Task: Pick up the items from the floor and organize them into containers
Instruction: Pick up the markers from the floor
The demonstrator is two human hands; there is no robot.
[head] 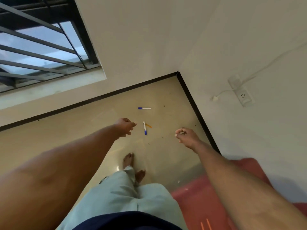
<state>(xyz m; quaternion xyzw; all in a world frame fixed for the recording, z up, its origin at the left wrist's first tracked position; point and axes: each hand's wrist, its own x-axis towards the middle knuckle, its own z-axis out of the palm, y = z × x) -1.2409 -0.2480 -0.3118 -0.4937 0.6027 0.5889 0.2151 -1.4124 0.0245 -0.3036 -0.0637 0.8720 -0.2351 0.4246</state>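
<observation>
orange thing: touching the nearer pen, too small to identify
right hand: right of that pen, fingers curled, contents unclear
red surface: cut off at the bottom edge, partly behind the arm

Two blue-capped markers, one orange pen, one red mat, one wall socket.

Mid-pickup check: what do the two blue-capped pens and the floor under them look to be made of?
The farther pen and the nearer pen: likely plastic, smooth white barrels with blue caps. The floor: probably polished tile or stone, beige and glossy, with soft reflections near the feet; no joints show, so the type stays open.
</observation>
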